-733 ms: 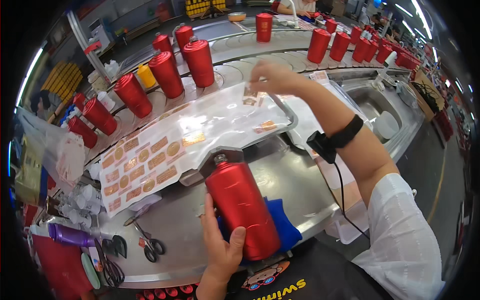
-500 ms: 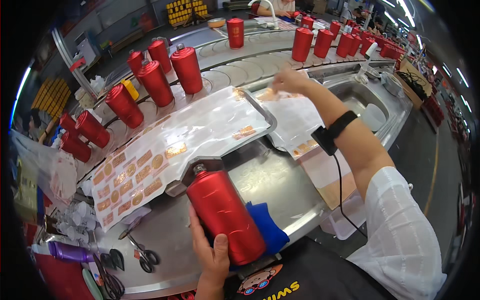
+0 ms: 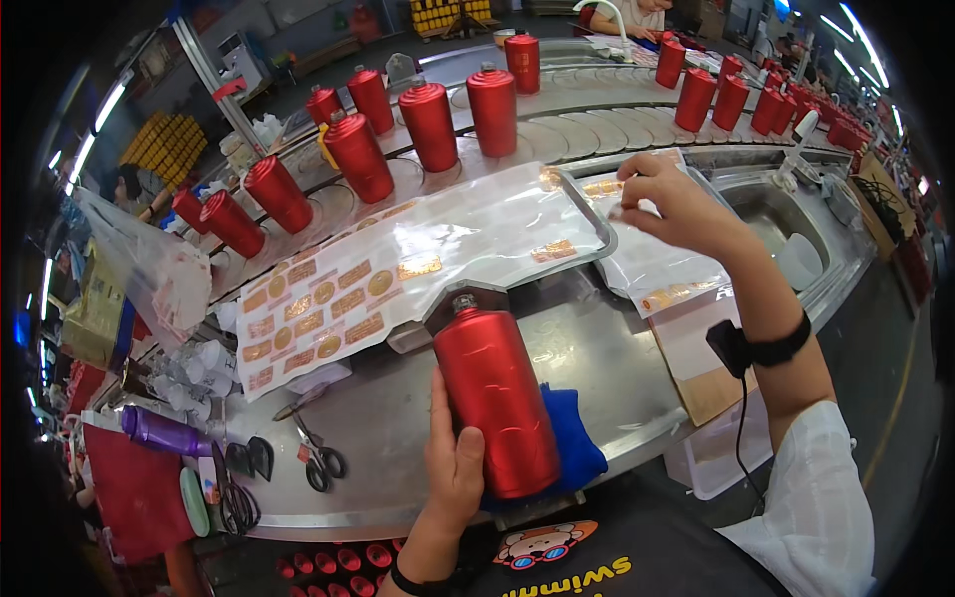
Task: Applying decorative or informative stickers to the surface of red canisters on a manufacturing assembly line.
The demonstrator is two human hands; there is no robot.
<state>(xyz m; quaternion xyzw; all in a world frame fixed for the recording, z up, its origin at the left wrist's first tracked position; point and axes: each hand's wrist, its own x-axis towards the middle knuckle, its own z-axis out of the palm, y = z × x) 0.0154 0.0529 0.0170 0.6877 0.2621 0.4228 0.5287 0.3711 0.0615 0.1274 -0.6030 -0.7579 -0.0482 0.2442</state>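
Along its left side, my left hand [image 3: 458, 470] grips a red metallic bottle [image 3: 499, 408], thumb on the front and fingers wrapped toward the back. The bottle leans neck-away on a metal rest, its capless grey neck inside an angled metal bracket [image 3: 423, 333]. A blue cloth [image 3: 575, 438] lies bunched beside it. My right hand [image 3: 681, 204] hovers over a white sheet with gold stickers [image 3: 637, 264], fingers bent, thumb and forefinger apart; nothing shows between them. A larger sheet of gold and pink stickers [image 3: 328, 316] spreads to the left of that hand.
Several red bottles [image 3: 428, 124] stand on a curved conveyor [image 3: 567, 134] beyond the sheets. Scissors [image 3: 323, 463], a purple bottle [image 3: 164, 430] and clear cups [image 3: 204, 368] lie at left on the steel table [image 3: 388, 438]. At right is a sink [image 3: 776, 224]. A co-worker [image 3: 637, 18] sits far back.
The head view has shifted, so the scene sits farther right. My right hand, blurred before, now shows clearly with bent fingers over the right-hand sheet. My left hand keeps its hold on the bottle.
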